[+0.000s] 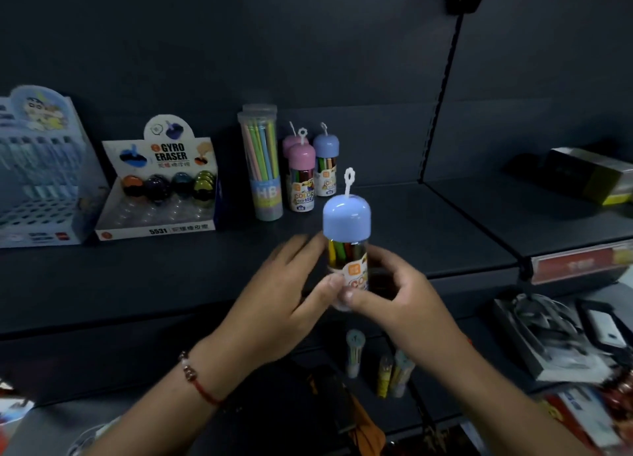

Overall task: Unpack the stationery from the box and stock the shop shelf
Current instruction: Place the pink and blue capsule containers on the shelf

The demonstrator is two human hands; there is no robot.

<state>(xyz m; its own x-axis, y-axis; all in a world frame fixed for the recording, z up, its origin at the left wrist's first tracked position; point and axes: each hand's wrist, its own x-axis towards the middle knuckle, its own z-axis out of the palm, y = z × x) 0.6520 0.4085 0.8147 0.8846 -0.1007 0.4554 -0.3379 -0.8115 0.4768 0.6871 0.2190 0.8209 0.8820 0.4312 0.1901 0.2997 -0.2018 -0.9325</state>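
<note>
we hold the crayon tube (346, 246) upright above the dark matte shelf (394, 222): a clear plastic cylinder with a rounded blue cap and white loop. the left hand (287, 294) and right hand (394, 291) each pinch its lower body. behind stand two pink-capped tubes (301, 178), one blue-capped tube (326, 168), a tall pencil canister (262, 163) and a cardboard eraser box (161, 188).

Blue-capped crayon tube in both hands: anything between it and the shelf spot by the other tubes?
Nothing visible. Both hands, left and right, hold the blue-capped tube upright over the shelf. The shelf right of the pink-capped tube and the standing blue-capped tube is bare.
</note>
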